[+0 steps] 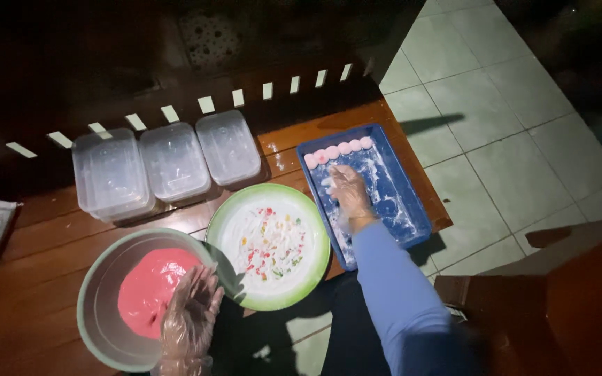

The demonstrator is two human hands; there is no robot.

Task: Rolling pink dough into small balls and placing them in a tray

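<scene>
Pink smooth dough (pixel 149 287) sat in my round green bowl (pixel 92 306) | gloved left hand (pixel 191 312) open at its rim | right hand (pixel 348 192) flat, open, pressing floury blue tray (pixel 412 209) below five pink balls (pixel 338 150).

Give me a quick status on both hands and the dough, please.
Left hand gloved, open over pink dough in bowl. Right hand flat in floured blue tray. Nothing in the way.

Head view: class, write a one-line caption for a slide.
Gloved right hand presses in a floured blue tray beside pink dough balls; left hand rests at the pink dough bowl.
</scene>
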